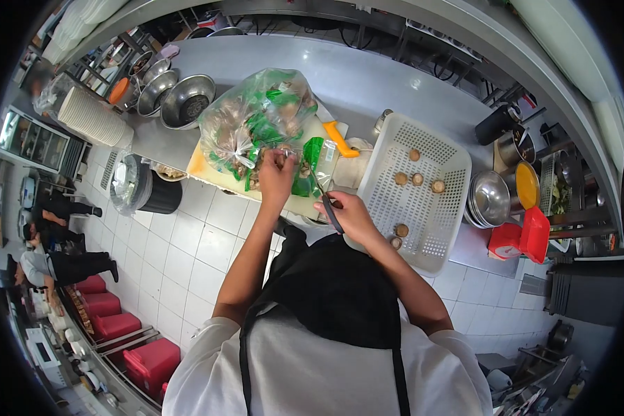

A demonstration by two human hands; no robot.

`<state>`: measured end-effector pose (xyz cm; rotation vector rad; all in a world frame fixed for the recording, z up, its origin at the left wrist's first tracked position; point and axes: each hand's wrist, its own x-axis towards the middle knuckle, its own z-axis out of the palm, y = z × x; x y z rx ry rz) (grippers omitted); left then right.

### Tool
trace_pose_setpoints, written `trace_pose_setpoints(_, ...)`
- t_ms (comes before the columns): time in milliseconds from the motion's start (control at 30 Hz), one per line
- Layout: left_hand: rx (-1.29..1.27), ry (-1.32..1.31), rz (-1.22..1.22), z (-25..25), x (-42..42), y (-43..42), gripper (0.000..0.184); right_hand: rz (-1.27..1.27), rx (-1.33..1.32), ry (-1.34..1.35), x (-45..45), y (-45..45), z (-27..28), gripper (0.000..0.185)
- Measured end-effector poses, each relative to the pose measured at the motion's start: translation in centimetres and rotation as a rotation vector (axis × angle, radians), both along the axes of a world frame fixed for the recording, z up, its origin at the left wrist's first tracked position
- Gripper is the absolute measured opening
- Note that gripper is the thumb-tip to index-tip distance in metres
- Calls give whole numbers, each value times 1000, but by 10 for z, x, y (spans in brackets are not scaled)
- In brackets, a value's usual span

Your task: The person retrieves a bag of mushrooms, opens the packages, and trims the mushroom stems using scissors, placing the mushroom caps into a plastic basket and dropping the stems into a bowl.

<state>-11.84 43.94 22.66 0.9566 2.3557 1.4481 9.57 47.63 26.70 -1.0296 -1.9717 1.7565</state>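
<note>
A clear plastic bag (pixel 222 128) with green print, full of brown mushrooms, lies on the cutting board (pixel 204 165). My left hand (pixel 277 173) is at the bag's lower right, fingers closed among brown mushrooms; what they pinch is hidden. In my right hand (pixel 347 213) is a knife (pixel 333 213) with a black handle, its thin blade pointing up and left over a green-printed plastic wrapper (pixel 312 156). To the right, a white perforated crate (pixel 457 163) holds several loose mushrooms (pixel 417 179). An orange-handled tool (pixel 340 139) lies beyond the wrapper.
Metal bowls (pixel 187 102) stand on the steel counter (pixel 353 59) at the left. Stacked bowls (pixel 489 197) and a red scale (pixel 506 240) are at the right. A lined black bin (pixel 163 194) stands below left. Two people in dark clothing are farther left, near red bins (pixel 149 364).
</note>
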Motion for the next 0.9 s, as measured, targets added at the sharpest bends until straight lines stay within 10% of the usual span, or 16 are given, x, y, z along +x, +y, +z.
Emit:
trace_pose_setpoints(467, 257, -505, -501, 64, 128, 42, 44, -582, -186, 190, 149, -20, 16, 31)
trace_pose_setpoints(900, -614, 945, -455, 0, 3, -4, 10, -531, -21, 84, 155, -31, -12, 37)
